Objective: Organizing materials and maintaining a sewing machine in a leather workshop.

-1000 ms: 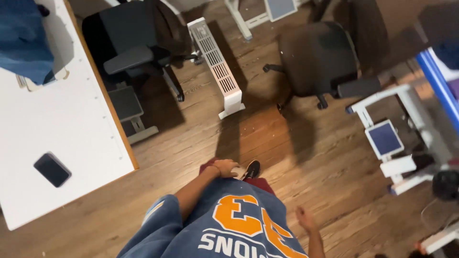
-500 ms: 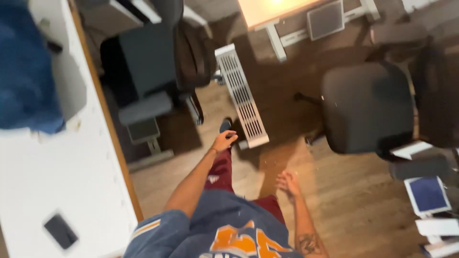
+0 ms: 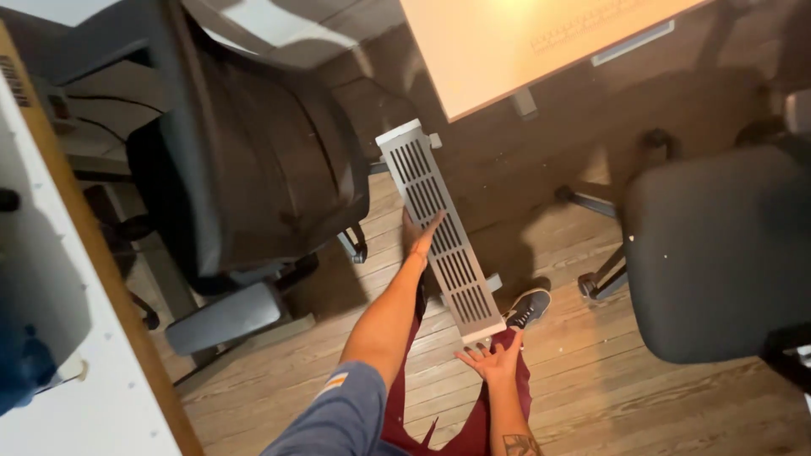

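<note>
Heater (image 3: pixel 439 232) stands on the floor (image 3: pixel 608 397) ahead of you, running away toward the far surface (image 3: pixel 507 51). Your left hand (image 3: pixel 418 236) rests at its left edge, mid-length; your right hand (image 3: pixel 492 359) sits near its close end, beside your shoe (image 3: pixel 528 308). One chair (image 3: pixel 253 169) left of the heater, another chair (image 3: pixel 718 253) right. A second surface (image 3: pixel 76 338) lies at your far left.

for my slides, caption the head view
Both hands, left hand and right hand, reach toward a white slatted heater between office chairs.
</note>
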